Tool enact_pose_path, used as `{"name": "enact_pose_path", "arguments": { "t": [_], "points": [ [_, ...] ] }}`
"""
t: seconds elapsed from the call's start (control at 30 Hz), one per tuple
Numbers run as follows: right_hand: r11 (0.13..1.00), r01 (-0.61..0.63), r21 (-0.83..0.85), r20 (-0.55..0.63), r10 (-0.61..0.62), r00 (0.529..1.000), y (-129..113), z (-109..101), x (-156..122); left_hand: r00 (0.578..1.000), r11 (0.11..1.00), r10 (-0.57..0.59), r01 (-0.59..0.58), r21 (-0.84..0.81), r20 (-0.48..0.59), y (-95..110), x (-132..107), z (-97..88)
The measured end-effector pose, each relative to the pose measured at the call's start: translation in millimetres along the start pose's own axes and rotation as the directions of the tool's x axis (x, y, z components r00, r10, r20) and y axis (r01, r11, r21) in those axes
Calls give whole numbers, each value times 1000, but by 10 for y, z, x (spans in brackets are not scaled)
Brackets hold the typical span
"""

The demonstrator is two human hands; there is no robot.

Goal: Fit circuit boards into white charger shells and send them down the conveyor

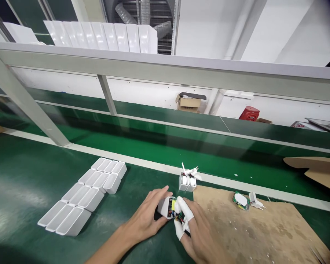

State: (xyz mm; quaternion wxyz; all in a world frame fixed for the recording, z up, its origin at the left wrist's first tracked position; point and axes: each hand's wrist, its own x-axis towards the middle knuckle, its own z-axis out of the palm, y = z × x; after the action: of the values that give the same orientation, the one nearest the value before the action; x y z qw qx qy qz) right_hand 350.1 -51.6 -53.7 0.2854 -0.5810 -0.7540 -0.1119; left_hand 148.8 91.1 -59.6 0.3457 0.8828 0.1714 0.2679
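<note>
My left hand point(148, 212) is closed around a white plastic housing point(163, 207), tilted with its open end to the right. White finger cots cover fingertips of my right hand point(194, 223), which grips a circuit board point(173, 205) with a yellow component at the housing's mouth. The board seems partly inside; my fingers hide much of it. Just beyond my hands, two white housings point(183, 187) stand upright with boards and white plug parts at their tops. To the left, several open white housings point(85, 196) lie in rows on the green table.
On the brown cardboard sheet point(236, 234) at right lie a round-faced circuit board point(240, 200) and a white plug piece point(255, 201). Tweezers point(316, 253) rest near its lower right corner. A metal frame point(165, 68) spans above the green conveyor belt point(154, 141). Cut cardboard point(319, 170) lies on the belt.
</note>
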Motion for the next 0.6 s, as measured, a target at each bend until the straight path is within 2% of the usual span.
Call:
{"name": "enact_pose_path", "arguments": {
  "t": [0.1, 0.4, 0.6],
  "points": [
    [1000, -18, 24, 46, 16, 999, 1, -43, 18, 1000, 1000, -20, 20, -2, 8, 6, 4, 12],
    [996, -59, 68, 12, 58, 998, -14, -108, 68, 1000, 1000, 0, 0, 11, -8, 17, 35, 30],
    [991, -63, 117, 59, 56, 997, -44, -90, 73, 1000, 1000, -14, 14, 14, 19, 35, 32, 47]
  ]
}}
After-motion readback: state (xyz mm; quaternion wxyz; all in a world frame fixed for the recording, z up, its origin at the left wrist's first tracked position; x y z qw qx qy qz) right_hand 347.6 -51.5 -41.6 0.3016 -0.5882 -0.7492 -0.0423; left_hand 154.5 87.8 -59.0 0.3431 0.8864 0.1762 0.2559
